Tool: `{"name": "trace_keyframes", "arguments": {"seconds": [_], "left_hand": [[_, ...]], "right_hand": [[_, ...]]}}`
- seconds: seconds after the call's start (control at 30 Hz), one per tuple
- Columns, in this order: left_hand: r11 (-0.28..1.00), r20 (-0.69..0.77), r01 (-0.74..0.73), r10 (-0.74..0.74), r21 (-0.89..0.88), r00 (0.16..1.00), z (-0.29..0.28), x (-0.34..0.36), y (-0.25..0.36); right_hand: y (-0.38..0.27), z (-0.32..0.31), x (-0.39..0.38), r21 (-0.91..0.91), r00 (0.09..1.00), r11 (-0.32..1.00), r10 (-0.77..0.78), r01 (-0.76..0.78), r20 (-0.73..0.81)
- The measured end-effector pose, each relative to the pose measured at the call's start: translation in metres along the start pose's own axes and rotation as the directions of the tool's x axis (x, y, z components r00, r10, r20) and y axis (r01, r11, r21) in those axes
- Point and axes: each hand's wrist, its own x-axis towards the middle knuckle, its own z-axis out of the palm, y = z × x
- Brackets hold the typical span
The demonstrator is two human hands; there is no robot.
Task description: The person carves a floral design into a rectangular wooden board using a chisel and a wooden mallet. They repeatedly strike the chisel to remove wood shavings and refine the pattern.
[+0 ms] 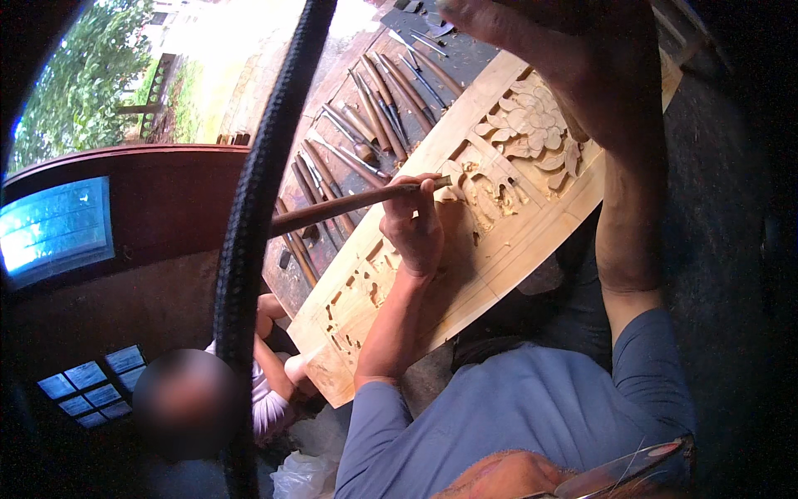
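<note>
A long pale wooden board [490,287] lies slantwise before me, its surface carved with flowers and leaves. My left hand [413,226] is closed around a wood-handled carving chisel [337,204], with thumb and fingers pinching it near its tip. That tip is over the half-carved middle panel [486,195], among loose shavings; whether it touches the wood I cannot tell. Raised close to the camera, my right hand [565,62] looms dark above the board's far end. It partly covers the finished flower relief [532,121], and most of its fingers are cut off or in shadow.
Several wood-handled carving tools [378,104] lie in a row on the bench beyond the board. A person [270,374] sits at the board's left end, near a clear plastic bag [303,474]. A black braided cord [270,166] crosses the view.
</note>
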Motion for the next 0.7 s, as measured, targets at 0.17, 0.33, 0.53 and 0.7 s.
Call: {"name": "trace_keyframes", "arguments": {"seconds": [0.17,0.33,0.53,0.7], "left_hand": [[0.982,0.149,-0.046,0.018,0.185,0.989,-0.005,0.001,0.004],[0.983,0.149,-0.089,0.065,0.159,0.987,-0.006,-0.001,-0.003],[0.976,0.198,-0.098,0.058,0.196,0.978,-0.002,-0.003,0.001],[0.902,0.224,-0.3,0.238,0.311,0.945,-0.004,-0.004,-0.009]], "right_hand": [[0.008,0.001,-0.005,-0.004,0.998,0.998,-0.067,0.067,0.018],[0.017,0.01,-0.005,-0.029,0.979,0.979,-0.204,0.204,-0.008],[0.003,0.01,-0.007,0.097,0.979,0.974,-0.2,0.202,-0.034],[-0.007,0.01,-0.002,0.094,0.965,0.965,-0.251,0.244,0.071]]}}
